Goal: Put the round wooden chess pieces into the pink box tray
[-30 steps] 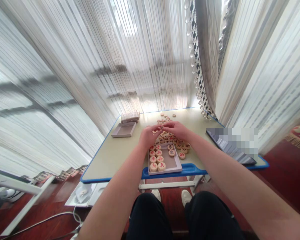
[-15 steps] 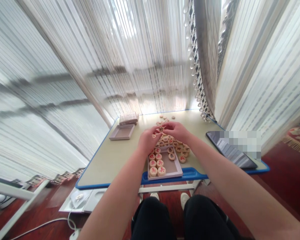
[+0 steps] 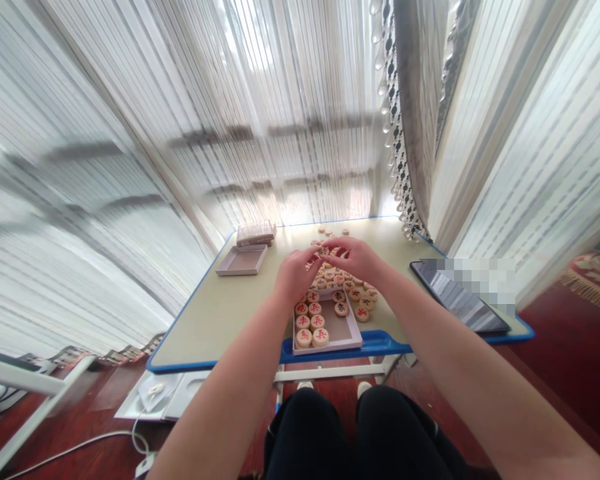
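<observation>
Between the fingertips of both hands is a round wooden Chinese chess piece (image 3: 323,252) with a dark character. My left hand (image 3: 295,270) pinches it from the left, my right hand (image 3: 355,259) from the right, with fingers curved over it. Beneath and around the hands lies a loose heap of Chinese chess pieces (image 3: 349,286), partly hidden by them. Nearer me stands a shallow open box (image 3: 336,330). Red-marked pieces (image 3: 317,321) fill two columns along its left side, and two dark-marked pieces (image 3: 341,309) sit at its far right.
An empty box half (image 3: 241,260) lies at the table's far left, with a plastic-wrapped packet (image 3: 256,233) behind it. A dark tablet (image 3: 455,297) rests on the right side of the blue-edged table (image 3: 205,317). Sheer curtains (image 3: 280,160) hang close behind.
The view has shifted slightly. Both hands stay together over the heap, and the piece between them appears turned a little. The pieces in the box look the same.
</observation>
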Action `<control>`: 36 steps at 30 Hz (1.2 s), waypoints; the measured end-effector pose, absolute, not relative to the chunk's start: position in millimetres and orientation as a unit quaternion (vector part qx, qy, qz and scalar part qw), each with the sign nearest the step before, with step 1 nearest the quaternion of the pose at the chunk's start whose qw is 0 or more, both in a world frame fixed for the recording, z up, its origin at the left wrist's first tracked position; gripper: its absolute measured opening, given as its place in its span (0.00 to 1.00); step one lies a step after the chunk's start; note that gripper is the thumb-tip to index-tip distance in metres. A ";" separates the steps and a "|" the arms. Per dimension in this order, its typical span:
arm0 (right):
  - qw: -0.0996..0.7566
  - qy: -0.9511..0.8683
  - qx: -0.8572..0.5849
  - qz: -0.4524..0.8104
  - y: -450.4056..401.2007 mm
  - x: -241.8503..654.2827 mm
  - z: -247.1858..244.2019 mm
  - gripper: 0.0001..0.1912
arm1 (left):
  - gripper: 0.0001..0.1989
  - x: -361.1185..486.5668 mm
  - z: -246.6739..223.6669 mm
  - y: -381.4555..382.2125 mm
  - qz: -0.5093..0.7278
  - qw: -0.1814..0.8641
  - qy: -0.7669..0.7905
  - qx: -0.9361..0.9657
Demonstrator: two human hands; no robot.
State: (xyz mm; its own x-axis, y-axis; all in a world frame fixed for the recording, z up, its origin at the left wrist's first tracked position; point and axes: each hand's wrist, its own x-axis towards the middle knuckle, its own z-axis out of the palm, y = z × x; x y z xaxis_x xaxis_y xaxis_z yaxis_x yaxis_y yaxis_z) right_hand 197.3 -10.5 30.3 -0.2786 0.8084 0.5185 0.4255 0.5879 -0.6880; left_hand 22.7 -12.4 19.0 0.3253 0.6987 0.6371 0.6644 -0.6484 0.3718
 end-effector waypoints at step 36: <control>0.380 -0.800 -0.462 0.047 -73.2 206.0 -5.8 0.07 | 0.13 22.0 23.5 -38.3 0.294 0.152 0.361 0.872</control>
State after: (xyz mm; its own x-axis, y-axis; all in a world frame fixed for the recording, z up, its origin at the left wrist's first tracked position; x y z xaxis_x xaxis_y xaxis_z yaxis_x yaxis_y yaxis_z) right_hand 206.0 -73.2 -5.8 -0.2852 0.7749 0.5641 0.7029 0.5692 -0.4266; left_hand 22.0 -38.3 23.5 0.5662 0.7185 0.4040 0.5400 -0.6936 0.4768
